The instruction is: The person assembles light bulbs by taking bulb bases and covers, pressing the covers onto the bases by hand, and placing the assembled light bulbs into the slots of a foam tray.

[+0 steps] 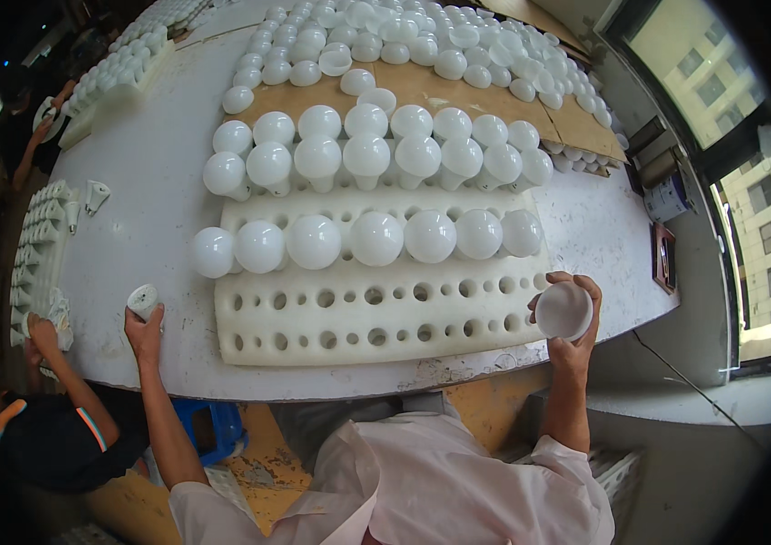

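Note:
My left hand (pixel 146 338) is closed around a white bulb base (pixel 142 298), held upright over the table's near left part. On the right, my right hand (pixel 578 352) grips a white dome-shaped bulb cover (pixel 563 311), its hollow side facing up, beside the end of a foam tray. That white foam tray (pixel 304 316) lies between my hands, with rows of round holes in its near half. A row of white bulbs (pixel 376 240) stands in it farther back. Behind them, two more rows of bulbs (pixel 318 159) stand close together.
Many loose bulb covers (pixel 449 64) cover a cardboard sheet (pixel 313 97) at the back. To the left, a co-worker's hand (pixel 42 336) is at a tray of bulb bases (pixel 40 227). A single base (pixel 96 196) lies nearby. A blue stool (pixel 213 431) stands below the table edge.

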